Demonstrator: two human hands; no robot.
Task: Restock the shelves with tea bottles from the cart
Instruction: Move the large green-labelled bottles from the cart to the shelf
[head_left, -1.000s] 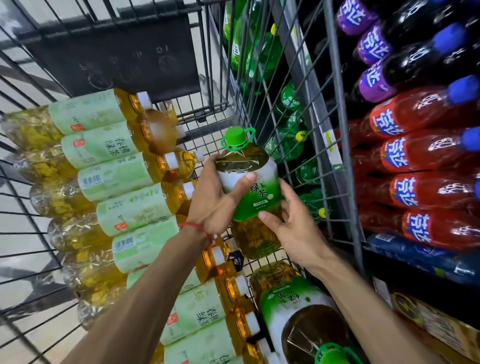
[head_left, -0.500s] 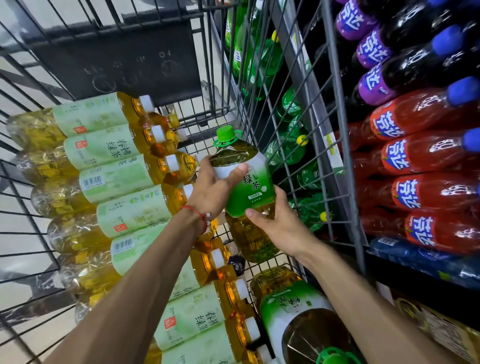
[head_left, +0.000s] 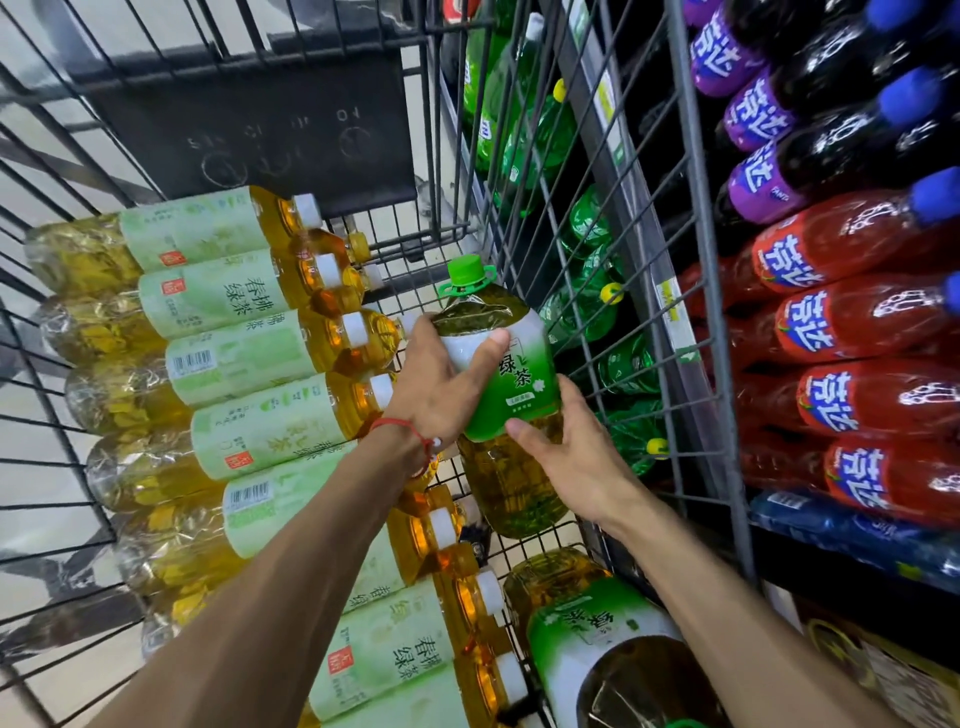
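now the left hand (head_left: 441, 397) and right hand (head_left: 576, 460) hold the tea bottle (head_left: 517, 389) within the cart (head_left: 249, 104), fingers (head_left: 485, 348) curled round it.

My bare forearms reach forward and converge. My left hand (head_left: 441, 387) grips the bottle (head_left: 514, 387) near its shoulder, thumb across the front, fingers curled round the back. My right hand (head_left: 576, 462) holds it lower down, thumb on the front, fingers wrapped round the far side
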